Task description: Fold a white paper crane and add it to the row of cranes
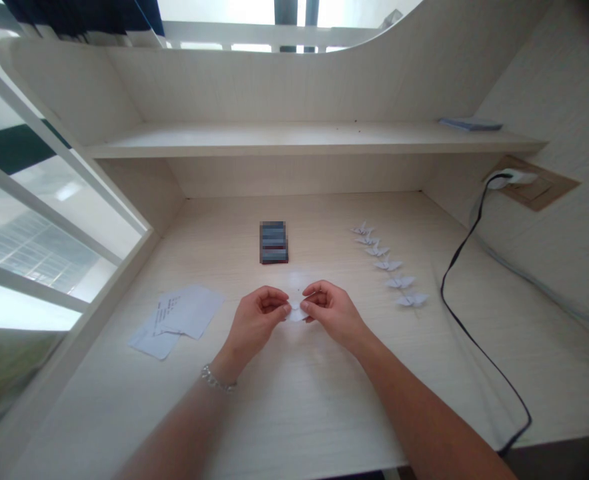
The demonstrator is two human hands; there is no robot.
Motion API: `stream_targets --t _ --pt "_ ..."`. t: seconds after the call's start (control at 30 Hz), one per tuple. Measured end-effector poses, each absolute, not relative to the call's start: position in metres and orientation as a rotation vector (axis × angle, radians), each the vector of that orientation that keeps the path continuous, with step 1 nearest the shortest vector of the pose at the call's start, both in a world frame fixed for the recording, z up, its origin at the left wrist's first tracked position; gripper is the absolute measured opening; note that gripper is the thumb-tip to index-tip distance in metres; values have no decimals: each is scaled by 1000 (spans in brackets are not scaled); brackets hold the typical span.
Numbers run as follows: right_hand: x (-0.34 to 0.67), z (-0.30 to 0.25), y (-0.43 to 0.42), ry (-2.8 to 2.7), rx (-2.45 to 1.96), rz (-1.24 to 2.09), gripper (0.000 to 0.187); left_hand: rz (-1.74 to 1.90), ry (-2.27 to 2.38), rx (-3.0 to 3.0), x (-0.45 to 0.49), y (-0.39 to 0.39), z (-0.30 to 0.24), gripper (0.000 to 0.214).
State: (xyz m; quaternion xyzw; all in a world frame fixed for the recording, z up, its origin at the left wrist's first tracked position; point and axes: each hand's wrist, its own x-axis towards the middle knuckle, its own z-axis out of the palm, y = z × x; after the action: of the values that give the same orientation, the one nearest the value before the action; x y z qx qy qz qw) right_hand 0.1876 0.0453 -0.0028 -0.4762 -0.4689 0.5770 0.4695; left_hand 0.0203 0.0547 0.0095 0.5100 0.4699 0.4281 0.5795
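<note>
A small folded piece of white paper (296,312) is pinched between both my hands just above the pale wooden desk (324,400). My left hand (260,313) grips its left side with curled fingers; a bracelet circles that wrist. My right hand (328,308) pinches the paper's right side. Right of my hands, several finished white paper cranes (389,265) lie in a slanting row on the desk.
Loose white sheets (177,319) lie to the left. A dark phone (273,243) lies behind my hands. A black cable (461,320) runs from a wall plug (511,178) across the desk's right side. A shelf (304,139) above carries a blue booklet (470,124).
</note>
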Motion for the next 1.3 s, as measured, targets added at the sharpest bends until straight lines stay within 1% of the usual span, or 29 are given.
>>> stream_targets --t 0.27,0.57,0.73,0.9,1.0,1.1,1.3 --pt "189 0 46 -1080 -1125 1480 26 1032 1108 1169 22 54 11 18" --pt "183 -3 41 -1213 -1162 1378 22 978 1087 1271 23 51 6 16" --pt "182 0 39 -1337 -1205 1243 16 941 1111 1360 24 50 7 14" --pt "184 -1 41 -1289 -1201 1296 17 906 1143 1325 22 51 10 9" --pt "185 -2 41 -1265 -1177 1322 17 898 1130 1295 20 52 12 13" --pt "185 -1 41 -1289 -1187 1278 15 923 1092 1272 21 52 12 18" --pt "185 0 39 -1415 -1239 1199 14 954 1112 1375 23 51 5 18"
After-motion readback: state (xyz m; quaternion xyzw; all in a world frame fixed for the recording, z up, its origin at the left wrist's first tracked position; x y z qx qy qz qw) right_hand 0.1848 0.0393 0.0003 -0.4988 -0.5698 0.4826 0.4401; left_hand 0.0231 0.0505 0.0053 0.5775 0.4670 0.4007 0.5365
